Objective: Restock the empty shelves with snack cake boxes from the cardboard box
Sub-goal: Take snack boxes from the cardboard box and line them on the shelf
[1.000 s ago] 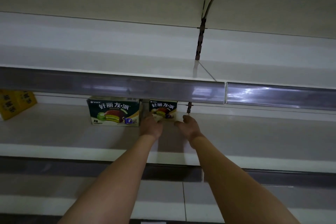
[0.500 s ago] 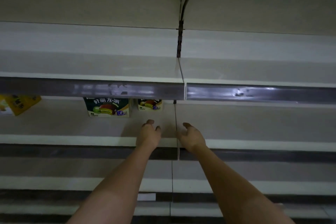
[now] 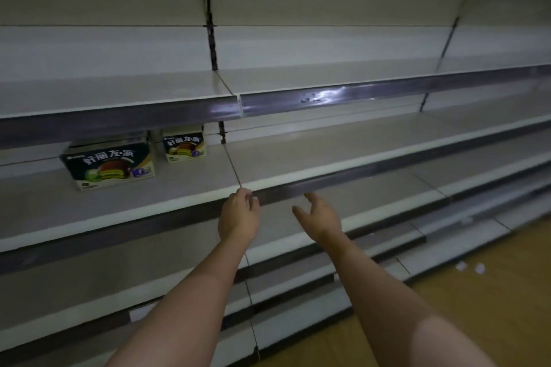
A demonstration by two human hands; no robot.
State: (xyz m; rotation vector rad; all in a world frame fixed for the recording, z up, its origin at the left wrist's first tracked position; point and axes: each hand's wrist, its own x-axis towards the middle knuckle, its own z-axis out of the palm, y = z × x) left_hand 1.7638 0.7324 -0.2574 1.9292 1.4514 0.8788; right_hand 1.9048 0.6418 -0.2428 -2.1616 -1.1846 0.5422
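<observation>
Two empty hands out in front of the shelf edge.
Left hand [image 3: 239, 217] loosely curled, right hand [image 3: 320, 214] spread, neither holding anything; far left on the shelf [image 3: 185, 197], large snack cake box [image 3: 108, 164] beside small snack cake box [image 3: 185, 147].

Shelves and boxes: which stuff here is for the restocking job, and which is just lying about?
For the job:
wide dark snack cake box
narrow dark snack cake box
pale metal shelf
left hand
right hand

Lying about:
small white scraps on wooden floor
</observation>
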